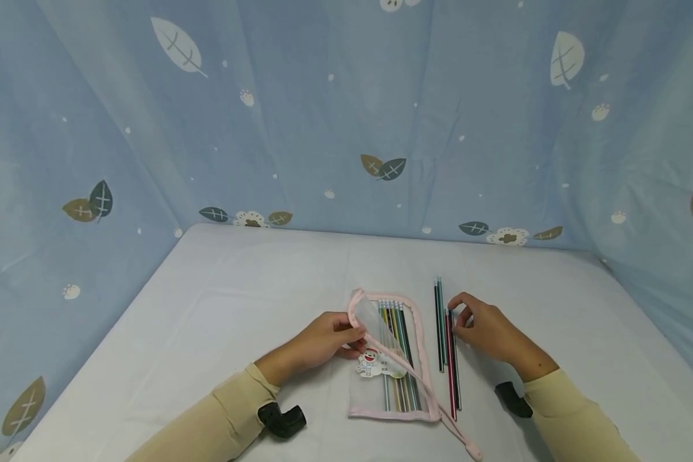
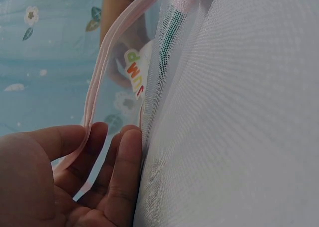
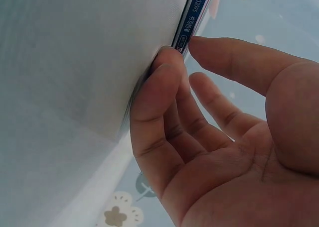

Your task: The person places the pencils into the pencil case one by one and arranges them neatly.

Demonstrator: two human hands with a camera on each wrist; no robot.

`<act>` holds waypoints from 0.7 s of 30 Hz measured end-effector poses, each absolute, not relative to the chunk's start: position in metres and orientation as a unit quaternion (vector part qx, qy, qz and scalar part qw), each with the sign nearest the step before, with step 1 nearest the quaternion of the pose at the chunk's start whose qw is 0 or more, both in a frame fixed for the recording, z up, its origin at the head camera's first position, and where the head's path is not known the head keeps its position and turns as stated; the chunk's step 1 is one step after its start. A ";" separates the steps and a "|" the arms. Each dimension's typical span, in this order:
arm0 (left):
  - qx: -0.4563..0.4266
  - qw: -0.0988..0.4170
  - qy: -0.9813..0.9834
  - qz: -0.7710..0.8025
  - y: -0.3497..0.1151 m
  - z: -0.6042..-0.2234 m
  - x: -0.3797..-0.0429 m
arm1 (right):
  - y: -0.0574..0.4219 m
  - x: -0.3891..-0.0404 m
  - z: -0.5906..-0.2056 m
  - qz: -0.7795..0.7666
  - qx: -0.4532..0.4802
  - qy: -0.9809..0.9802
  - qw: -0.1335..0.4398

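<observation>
A see-through pencil pouch (image 1: 365,398) with pink trim lies on the table, its top corner folded back. Inside it several pencils (image 1: 409,340) lie side by side. My left hand (image 1: 328,337) pinches the pink edging (image 2: 93,100) of the lifted flap between thumb and fingers. A cartoon sticker (image 1: 369,362) shows on the flap. Right of the pouch are loose pencils: a dark and teal group (image 1: 440,327) and a red and dark group (image 1: 453,378). At the upper end of the latter, my right hand (image 1: 487,327) pinches a dark blue pencil (image 3: 193,13) between thumb and fingertips.
A pink wrist strap (image 1: 462,438) trails from the pouch's lower right corner towards the front. White cloth covers the table (image 1: 265,276). Blue curtains (image 1: 323,115) with a leaf print hang behind and at both sides.
</observation>
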State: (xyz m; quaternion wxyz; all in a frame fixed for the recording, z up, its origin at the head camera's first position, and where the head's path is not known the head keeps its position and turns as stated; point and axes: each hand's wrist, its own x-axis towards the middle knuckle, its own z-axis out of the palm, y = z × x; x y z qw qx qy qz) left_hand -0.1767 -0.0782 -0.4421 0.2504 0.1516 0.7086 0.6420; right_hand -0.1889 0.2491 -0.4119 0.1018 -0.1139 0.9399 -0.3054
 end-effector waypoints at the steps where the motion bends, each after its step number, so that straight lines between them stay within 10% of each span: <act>1: 0.151 0.250 0.709 0.642 -0.078 -0.442 -0.177 | 0.249 -0.189 -0.412 -0.305 -0.114 0.940 0.102; 21: 0.154 0.246 0.713 0.638 -0.078 -0.443 -0.175 | 0.248 -0.188 -0.413 -0.292 -0.119 0.944 0.097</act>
